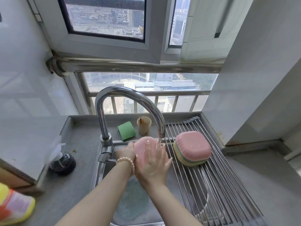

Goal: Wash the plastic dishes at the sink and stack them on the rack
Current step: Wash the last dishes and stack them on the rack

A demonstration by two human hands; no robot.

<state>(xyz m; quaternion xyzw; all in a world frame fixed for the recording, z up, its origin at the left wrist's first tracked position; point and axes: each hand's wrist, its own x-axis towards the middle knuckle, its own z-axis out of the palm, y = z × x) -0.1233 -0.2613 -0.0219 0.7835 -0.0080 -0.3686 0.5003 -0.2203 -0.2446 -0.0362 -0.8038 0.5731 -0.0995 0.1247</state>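
Dish being washed: a pink plastic dish (144,148), rounded-square in shape with a smooth matte surface, held over the sink (105,173) directly under the faucet spout, tilted on edge.
Water: a thin stream (160,141) falls from the spout onto the dish's upper right edge.
Left hand: the left hand (125,151), with a pearl bead bracelet (126,162) on its wrist, grips the dish's left side, fingers curled behind it.
Right hand: the right hand (153,162) lies flat against the dish's face, fingers straight and spread, wet with suds.
Washed stack: a stack of upturned plastic dishes (192,150), pink on top, then green and yellow ribbed rims, sits on the roll-up wire rack (216,185) just right of the hands.
Rack room: bare steel rods stretch in front of the stack.
Faucet: a chrome gooseneck faucet (104,115) arches over the basin.
Back ledge: a green sponge (126,130) and a cloudy plastic cup (144,126) stand behind the sink.
Counter: grey, dull metal (78,144), with a dark bottle (62,162) at left.
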